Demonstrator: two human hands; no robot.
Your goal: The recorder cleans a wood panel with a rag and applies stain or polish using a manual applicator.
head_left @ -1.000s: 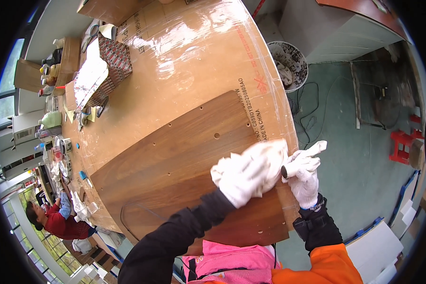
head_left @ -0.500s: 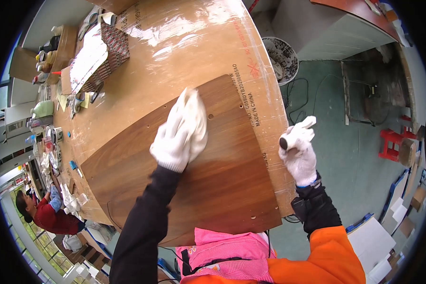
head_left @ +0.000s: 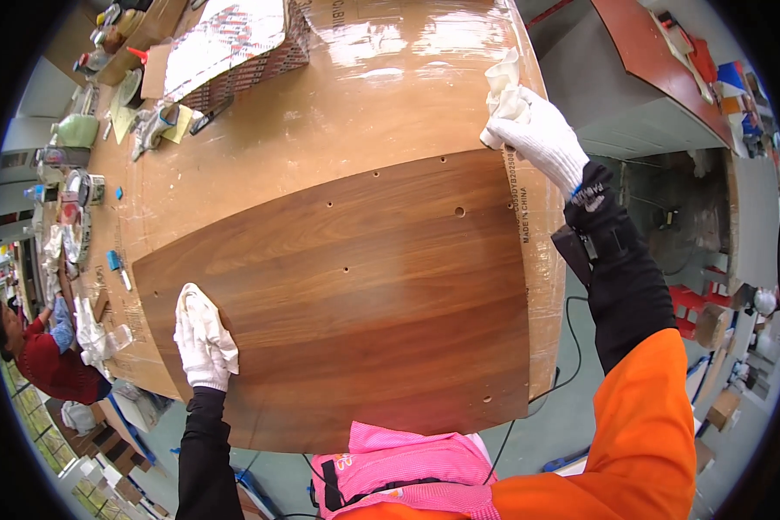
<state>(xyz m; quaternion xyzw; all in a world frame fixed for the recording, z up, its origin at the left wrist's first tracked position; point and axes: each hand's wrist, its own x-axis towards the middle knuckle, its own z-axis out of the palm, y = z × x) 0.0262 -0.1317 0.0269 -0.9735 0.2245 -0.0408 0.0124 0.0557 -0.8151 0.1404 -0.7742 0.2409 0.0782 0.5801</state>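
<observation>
A curved-edge brown wood-grain panel [head_left: 347,321] with several small holes lies flat before me. My left hand [head_left: 206,362], in a white glove, presses a white cloth [head_left: 201,310] onto the panel near its left end. The fingers are partly covered by that cloth. Over the panel's far right corner is my right hand [head_left: 542,139], gloved in white too, its fingers closed around a crumpled off-white cloth [head_left: 504,80]. I cannot tell whether this second cloth touches the panel.
Brown cardboard sheeting [head_left: 260,165] covers the table under the panel. A patterned box [head_left: 234,52] stands at the far left, with bottles, tins and rags along the left edge. A black cable [head_left: 572,347] hangs at the right. A person in red [head_left: 56,364] works beyond the left side.
My left hand has slid the cloth from the panel's middle to its left end. My right hand has moved from beside the right edge to the far right corner.
</observation>
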